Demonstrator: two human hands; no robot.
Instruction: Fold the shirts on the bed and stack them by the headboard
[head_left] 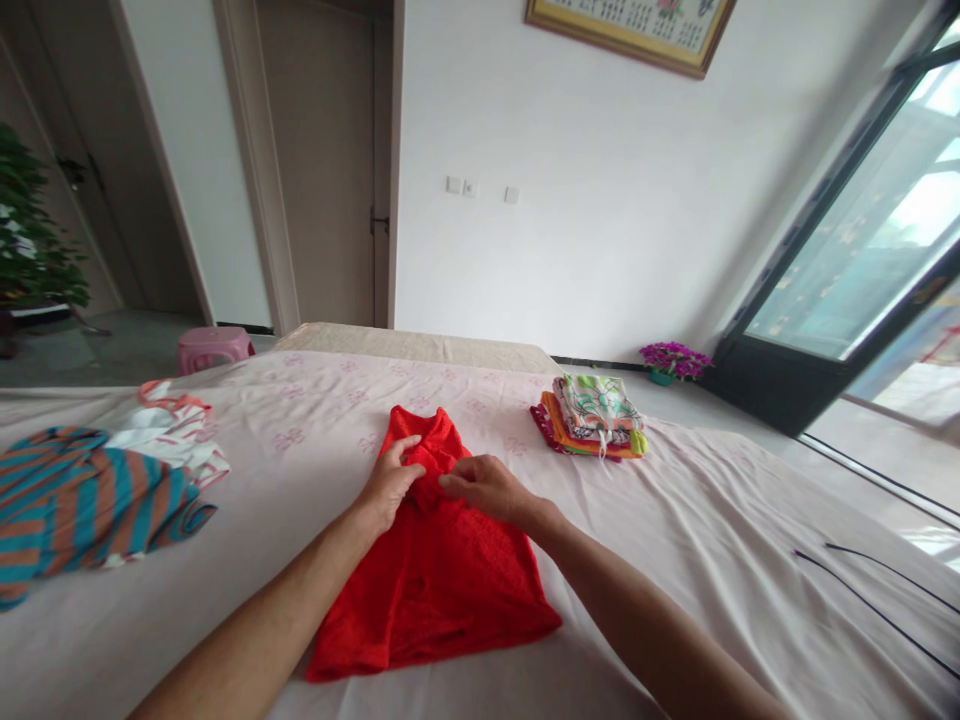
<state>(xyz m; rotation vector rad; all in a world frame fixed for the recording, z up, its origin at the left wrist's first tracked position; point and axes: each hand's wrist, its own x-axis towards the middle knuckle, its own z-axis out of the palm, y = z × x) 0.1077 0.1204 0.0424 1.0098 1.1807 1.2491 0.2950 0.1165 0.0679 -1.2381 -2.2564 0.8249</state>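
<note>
A red sleeveless garment (442, 590) lies spread on the bed sheet, its narrow neck end pointing away from me and its wide hem towards me. My left hand (392, 482) rests on the upper left of it, thumb and fingers apart. On the upper right, my right hand (487, 485) is closed, with thumb and forefinger pinching red cloth near the middle of the neck area. Some fabric is bunched between the two hands. The exact spot under the right fingertips is partly hidden.
Folded clothes (592, 415) form a stack at the right. On the left lie a teal-and-orange striped garment (90, 490) and a white one with red stripes (176, 430). Two dark cords (877, 615) cross the sheet at right. A pink stool (216, 347) stands beyond the bed.
</note>
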